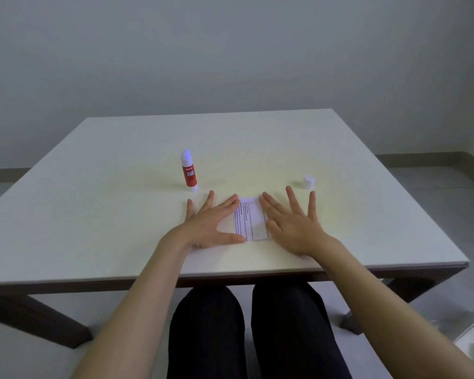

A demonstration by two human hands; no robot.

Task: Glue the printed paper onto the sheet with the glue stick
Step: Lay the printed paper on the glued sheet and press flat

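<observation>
Head view | I see printed paper (249,218) between my flat left hand (208,224) and right hand (293,225) | fingers spread, gripping nothing | glue stick (188,170) upright beyond left fingers

Honestly most of the table (93,214) is wide open. The whole far half and the left side have nothing on them. Only two things stick up: the glue stick (188,170) standing upright left of center, just beyond the left hand (211,225), and its little white cap (309,182) just past the right hand (293,225). Between those two there's a clear lane toward the far edge. Both hands lie flat with fingers spread over the paper (251,218), so the near middle is taken.
</observation>
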